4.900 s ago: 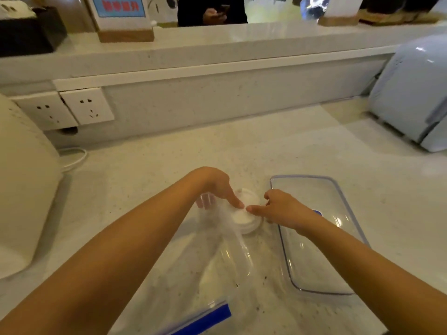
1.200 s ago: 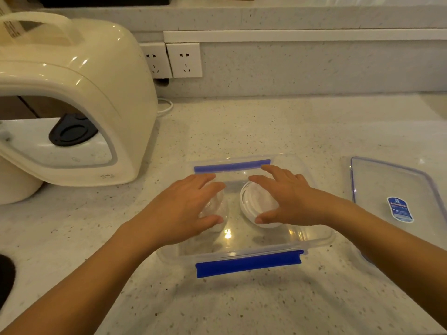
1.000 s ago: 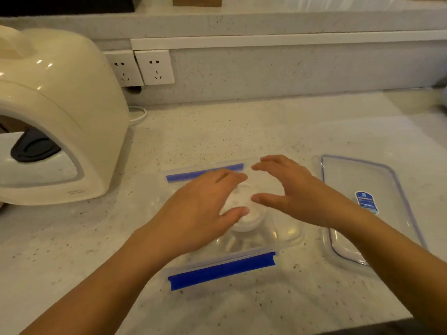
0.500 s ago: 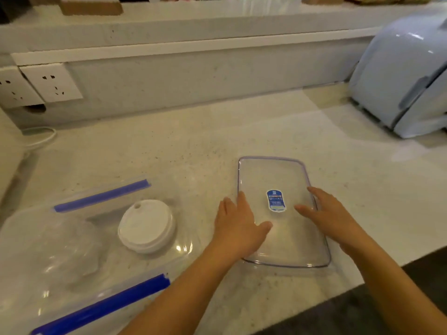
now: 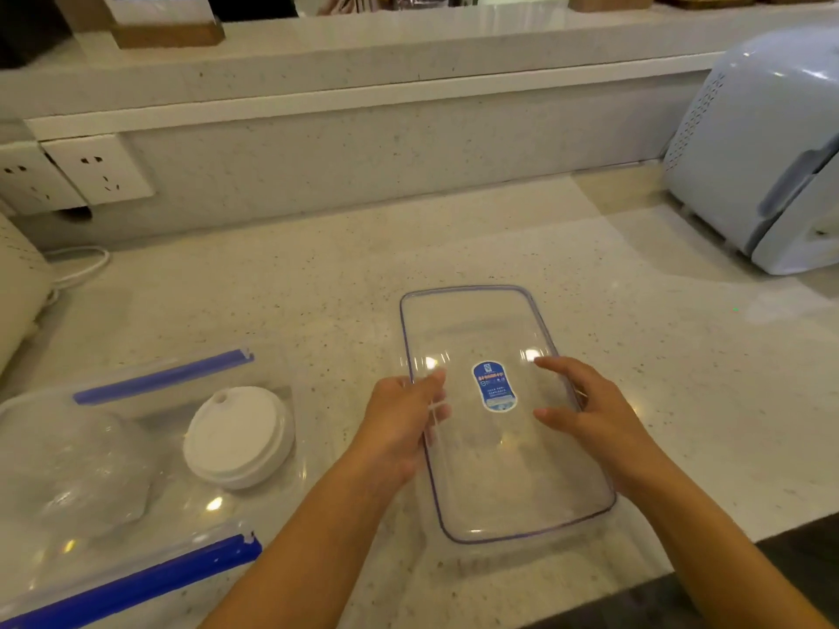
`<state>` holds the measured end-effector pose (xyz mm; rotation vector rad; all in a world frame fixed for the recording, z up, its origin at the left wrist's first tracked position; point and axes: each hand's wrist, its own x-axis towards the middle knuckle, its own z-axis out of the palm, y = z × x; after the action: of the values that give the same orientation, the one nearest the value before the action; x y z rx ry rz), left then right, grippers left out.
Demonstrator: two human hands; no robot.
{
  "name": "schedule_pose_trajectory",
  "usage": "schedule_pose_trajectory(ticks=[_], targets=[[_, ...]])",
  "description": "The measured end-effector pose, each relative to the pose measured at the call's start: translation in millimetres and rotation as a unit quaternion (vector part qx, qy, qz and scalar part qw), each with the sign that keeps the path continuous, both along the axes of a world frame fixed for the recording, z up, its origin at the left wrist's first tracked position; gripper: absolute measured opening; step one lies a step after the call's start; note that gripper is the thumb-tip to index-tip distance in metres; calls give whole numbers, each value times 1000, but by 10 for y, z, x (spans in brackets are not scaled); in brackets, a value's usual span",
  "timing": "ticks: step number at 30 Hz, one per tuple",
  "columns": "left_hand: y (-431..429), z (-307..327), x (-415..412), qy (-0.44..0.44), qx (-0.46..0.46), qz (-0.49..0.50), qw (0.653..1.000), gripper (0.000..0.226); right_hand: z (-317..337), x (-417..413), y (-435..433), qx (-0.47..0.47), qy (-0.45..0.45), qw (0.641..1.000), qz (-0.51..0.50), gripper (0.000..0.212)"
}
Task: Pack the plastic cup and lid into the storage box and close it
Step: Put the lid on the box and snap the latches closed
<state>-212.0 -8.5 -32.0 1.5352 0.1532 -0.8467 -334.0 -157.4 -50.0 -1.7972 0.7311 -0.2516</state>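
The clear storage box with blue clasps sits open at the lower left of the counter. Inside it, the white cup lid lies flat on the right and the clear plastic cup lies on the left. The box's clear cover, with a blue sticker, is to the right of the box and raised a little off the counter. My left hand grips its left long edge, with fingers showing through the plastic. My right hand grips its right long edge.
A pale blue appliance stands at the far right, and a cream appliance at the left edge. Wall sockets and a white cable are at the back left. The counter's front edge runs close behind the cover.
Both hands left the cup and cup lid in the box and moved right to the clear cover. They now grip its two long edges, and it has come up off the counter.
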Motion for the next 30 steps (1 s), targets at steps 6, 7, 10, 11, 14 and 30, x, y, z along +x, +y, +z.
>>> schedule_pose_trajectory(ticks=[6, 7, 10, 11, 14, 30], targets=[[91, 245, 87, -104, -125, 158, 974, 7, 254, 237, -128, 19, -117, 987, -111, 46], [122, 299, 107, -105, -166, 197, 961, 11, 286, 265, -127, 19, -121, 984, -130, 40], [267, 460, 169, -108, -267, 277, 917, 22, 363, 372, 23, 128, -160, 973, -104, 48], [328, 500, 176, -114, -284, 278, 911, 25, 397, 421, 113, 175, -179, 965, -80, 53], [518, 567, 127, -136, -283, 231, 921, 39, 467, 576, 339, 266, -246, 931, -43, 35], [2611, 635, 457, -359, 156, 242, 888, 9, 478, 1241, 1496, 175, -164, 967, 86, 17]])
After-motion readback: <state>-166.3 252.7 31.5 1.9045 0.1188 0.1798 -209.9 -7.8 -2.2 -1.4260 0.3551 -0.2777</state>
